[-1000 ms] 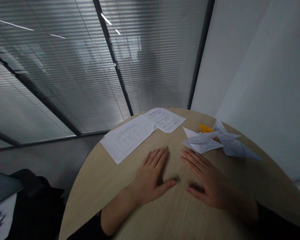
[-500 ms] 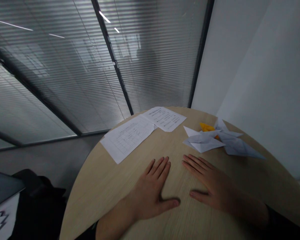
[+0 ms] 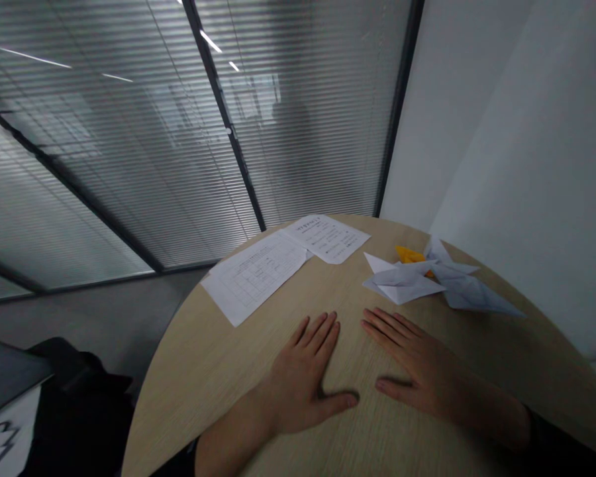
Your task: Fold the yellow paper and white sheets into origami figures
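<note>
My left hand lies flat on the wooden round table, palm down with fingers spread, holding nothing. My right hand rests the same way a short gap to its right, also empty. Its fingertips are nearest a folded white paper piece, which lies just beyond them without touching. A second folded sheet lies to the right of that piece, and an orange paper piece is partly hidden behind both. Beyond my left fingertips are a printed form and a smaller printed sheet, overlapping at one edge.
Glass partitions with slatted blinds rise behind the table, and a white wall stands on the right. Grey floor shows to the left, where a dark bag or garment lies below a flat dark object.
Both hands have slid slightly toward me since one second ago, then stayed almost still. The papers have not moved; the whole view shifts only slightly.
</note>
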A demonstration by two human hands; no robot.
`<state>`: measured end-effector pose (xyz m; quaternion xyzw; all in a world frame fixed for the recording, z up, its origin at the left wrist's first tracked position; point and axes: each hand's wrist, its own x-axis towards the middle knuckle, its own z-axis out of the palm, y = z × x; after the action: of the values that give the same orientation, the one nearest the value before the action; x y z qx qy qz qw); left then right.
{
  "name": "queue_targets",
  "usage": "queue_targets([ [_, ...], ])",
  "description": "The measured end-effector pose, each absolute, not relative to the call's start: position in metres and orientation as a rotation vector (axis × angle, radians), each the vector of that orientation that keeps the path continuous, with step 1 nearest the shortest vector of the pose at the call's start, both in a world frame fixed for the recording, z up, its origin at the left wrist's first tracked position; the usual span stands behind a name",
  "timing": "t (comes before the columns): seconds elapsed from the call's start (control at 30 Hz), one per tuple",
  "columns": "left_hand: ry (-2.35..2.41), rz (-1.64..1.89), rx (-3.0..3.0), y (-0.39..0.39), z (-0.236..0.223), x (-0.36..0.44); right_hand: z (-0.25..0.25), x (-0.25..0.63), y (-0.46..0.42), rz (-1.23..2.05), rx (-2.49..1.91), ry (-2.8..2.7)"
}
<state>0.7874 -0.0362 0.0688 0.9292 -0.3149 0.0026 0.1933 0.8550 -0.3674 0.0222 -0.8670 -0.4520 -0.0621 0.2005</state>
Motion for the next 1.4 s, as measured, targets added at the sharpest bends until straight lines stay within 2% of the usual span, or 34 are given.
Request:
queue_targets([
  [1.07, -0.899, -0.061, 2.634, -0.035, 0.070, 0.788, 0.028, 0.855, -0.366, -0.181, -2.394, -1.280],
  [1.2, -0.877, 0.009, 2.585, -0.032, 0.075, 0.794, 0.036, 0.861, -0.366, -0.308, -2.319, -1.207],
  [1.4, -0.797, 0.243, 2.410, -0.017, 0.078, 0.816, 0.043, 0.906, -0.390, -0.837, -2.292, -0.879],
])
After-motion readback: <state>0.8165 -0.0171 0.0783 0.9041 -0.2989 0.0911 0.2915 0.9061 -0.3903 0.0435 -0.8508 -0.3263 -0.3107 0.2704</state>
